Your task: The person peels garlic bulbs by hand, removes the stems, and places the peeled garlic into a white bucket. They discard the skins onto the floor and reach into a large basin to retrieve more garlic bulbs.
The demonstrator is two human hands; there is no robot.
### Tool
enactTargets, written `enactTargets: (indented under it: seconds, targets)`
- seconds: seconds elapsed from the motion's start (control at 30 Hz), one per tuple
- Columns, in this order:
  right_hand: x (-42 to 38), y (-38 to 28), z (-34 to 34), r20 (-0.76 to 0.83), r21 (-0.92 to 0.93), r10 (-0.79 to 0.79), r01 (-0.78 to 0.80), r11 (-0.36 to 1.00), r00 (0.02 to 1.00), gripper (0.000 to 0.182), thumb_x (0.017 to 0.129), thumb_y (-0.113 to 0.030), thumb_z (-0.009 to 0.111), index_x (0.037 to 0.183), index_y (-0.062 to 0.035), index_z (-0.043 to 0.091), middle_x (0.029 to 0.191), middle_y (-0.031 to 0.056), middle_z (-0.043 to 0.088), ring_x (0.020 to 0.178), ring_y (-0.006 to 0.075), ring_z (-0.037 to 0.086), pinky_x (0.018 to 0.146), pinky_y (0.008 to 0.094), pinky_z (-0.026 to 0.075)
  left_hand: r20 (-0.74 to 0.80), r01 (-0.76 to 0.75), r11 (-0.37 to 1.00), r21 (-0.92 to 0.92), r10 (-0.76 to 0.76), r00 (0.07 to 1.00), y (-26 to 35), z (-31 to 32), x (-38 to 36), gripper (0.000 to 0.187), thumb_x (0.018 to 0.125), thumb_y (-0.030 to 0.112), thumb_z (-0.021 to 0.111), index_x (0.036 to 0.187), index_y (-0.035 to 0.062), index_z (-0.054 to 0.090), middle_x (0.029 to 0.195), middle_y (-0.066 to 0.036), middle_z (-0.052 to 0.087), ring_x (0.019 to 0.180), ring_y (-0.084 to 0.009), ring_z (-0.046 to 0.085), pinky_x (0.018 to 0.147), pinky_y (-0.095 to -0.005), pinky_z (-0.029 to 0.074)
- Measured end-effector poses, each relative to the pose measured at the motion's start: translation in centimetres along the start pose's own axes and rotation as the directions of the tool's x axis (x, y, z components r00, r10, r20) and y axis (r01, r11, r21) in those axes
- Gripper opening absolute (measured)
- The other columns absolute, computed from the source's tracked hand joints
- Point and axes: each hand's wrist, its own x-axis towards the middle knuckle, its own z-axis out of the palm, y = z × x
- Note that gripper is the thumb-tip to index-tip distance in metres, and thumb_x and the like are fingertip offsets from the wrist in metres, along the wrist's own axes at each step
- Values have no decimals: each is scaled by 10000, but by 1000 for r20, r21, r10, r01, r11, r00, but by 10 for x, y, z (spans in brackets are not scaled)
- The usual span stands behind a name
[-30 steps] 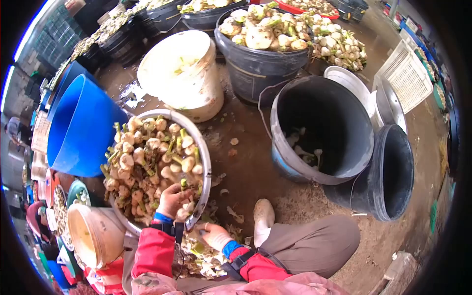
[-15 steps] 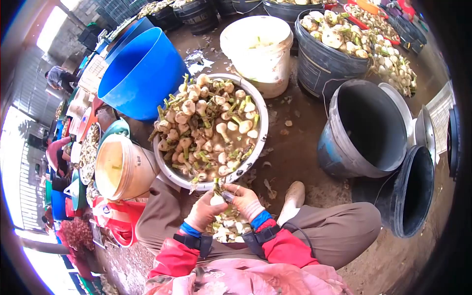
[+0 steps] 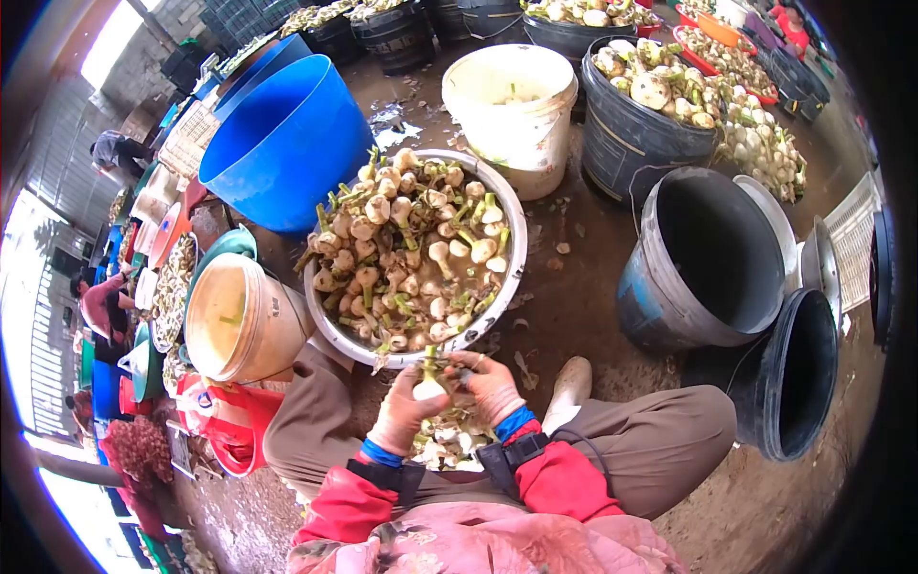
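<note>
My left hand [image 3: 404, 413] is closed round a peeled white bulb [image 3: 429, 388] whose green stem points up. Close on its right, my right hand [image 3: 489, 386] is curled, with a small dark object at its fingertips, too small to name. Both hands are above a pile of white bulbs and peelings [image 3: 448, 440] between my legs. Just beyond them stands a round white-rimmed basin [image 3: 516, 251], full of brownish bulbs with green stems [image 3: 382, 230] in murky water.
A blue tub [image 3: 277, 153], a white bucket [image 3: 512, 115] and a cream bucket [image 3: 244, 320] surround the basin. At right are a grey bucket [image 3: 708, 258], a black bucket [image 3: 803, 373] and a bulb-filled black bucket [image 3: 641, 143]. People work at far left.
My right hand has moved slightly right, away from the bulb, which now shows more of its white side. The whole view has shifted a little.
</note>
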Motion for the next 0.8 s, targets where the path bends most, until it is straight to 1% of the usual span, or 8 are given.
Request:
enactTargets:
  seconds: [0.1,0.13,0.2,0.3,0.37,0.43,0.53,0.8]
  targets:
    - [20,6,-43,-182,-722,-205,11,692,962,315,777,76,562,1061,-41,633,1013,81,647,887,189,625,825,286,491,52,185,959,-213,-178,983,6,-24,-7,596,740,180,706,1239,4,431,1015,-65,573,831,-133,583,697,-277,521]
    - [19,12,-44,-179,-720,-205,14,694,962,315,777,76,562,1061,-41,633,1013,81,647,887,189,625,825,286,491,51,194,947,-256,-188,981,5,-29,-11,599,747,170,696,1253,10,418,1016,-68,573,837,-138,586,700,-281,524]
    - [2,9,-32,-89,-995,-396,-96,3,914,329,782,66,564,1079,-57,633,1081,86,631,974,178,598,892,281,449,49,204,932,-299,-199,979,12,-29,-17,603,754,160,686,1268,17,405,1018,-72,574,843,-143,590,703,-285,526]
    - [10,18,-10,119,-685,-33,107,720,992,385,811,28,583,1193,-17,569,1190,97,590,1086,139,537,951,257,399,12,221,933,-285,-227,974,7,-25,-18,607,757,124,681,1288,22,406,1021,-73,574,865,-138,588,709,-278,521]
    - [1,19,5,227,-477,-79,181,860,971,408,823,12,595,1226,18,534,1184,81,594,1087,131,532,945,247,400,-14,173,965,-196,-179,984,1,-20,-16,611,755,87,680,1301,23,414,1025,-70,576,890,-123,581,711,-267,508]
    - [-7,10,16,151,-455,-64,127,882,986,404,824,13,602,1222,29,534,1156,67,606,1063,122,535,937,248,402,-36,122,984,-133,-128,991,-16,-20,-12,561,747,82,682,1260,0,470,1019,-55,575,910,-122,574,719,-265,500]
    - [-3,15,11,173,-354,-69,128,926,983,371,825,38,581,1194,19,555,1110,58,622,1012,118,549,908,251,419,-141,-194,726,660,372,917,-26,-11,-7,491,672,145,700,1131,21,578,1017,-114,585,911,-238,597,770,-321,499]
    - [-1,12,9,24,-412,-125,124,903,992,379,796,91,519,1164,12,569,1082,72,628,987,120,555,875,256,436,18,-255,402,879,506,862,-14,5,1,484,655,149,700,1118,84,576,1000,-134,584,889,-289,604,760,-341,503]
